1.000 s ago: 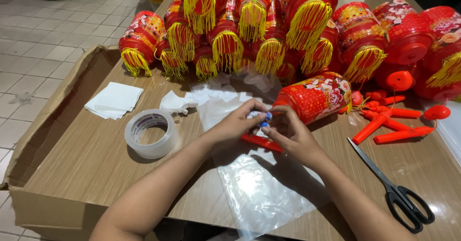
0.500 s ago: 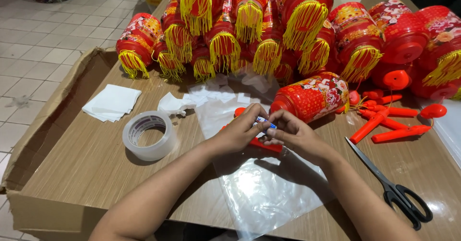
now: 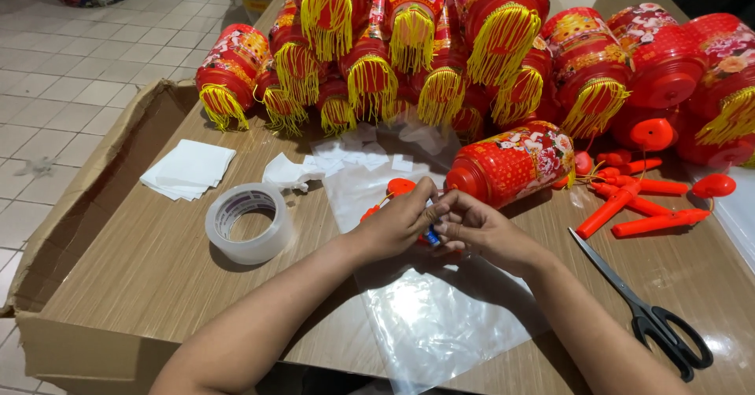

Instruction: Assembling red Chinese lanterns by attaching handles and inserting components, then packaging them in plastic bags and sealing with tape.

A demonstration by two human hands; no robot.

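My left hand (image 3: pixel 397 223) and my right hand (image 3: pixel 480 230) meet at the table's middle, fingertips pinched together on a small blue part fitted to a red plastic handle (image 3: pixel 395 189). The handle's round end sticks out beyond my left fingers. Both hands rest over a clear plastic bag (image 3: pixel 429 316) that lies flat on the wooden table (image 3: pixel 149 277). A red lantern (image 3: pixel 515 163) with a flower print lies on its side just beyond my right hand.
A pile of red lanterns with yellow tassels (image 3: pixel 425 57) fills the table's far side. Loose red handles (image 3: pixel 637 202) lie at right, black scissors (image 3: pixel 645 308) nearer me. A tape roll (image 3: pixel 248 222) and white paper squares (image 3: pixel 189 168) sit at left, beside an open cardboard box (image 3: pixel 94 206).
Both hands stayed together on the red handle and shifted slightly toward the lantern. The camera view moved a little.
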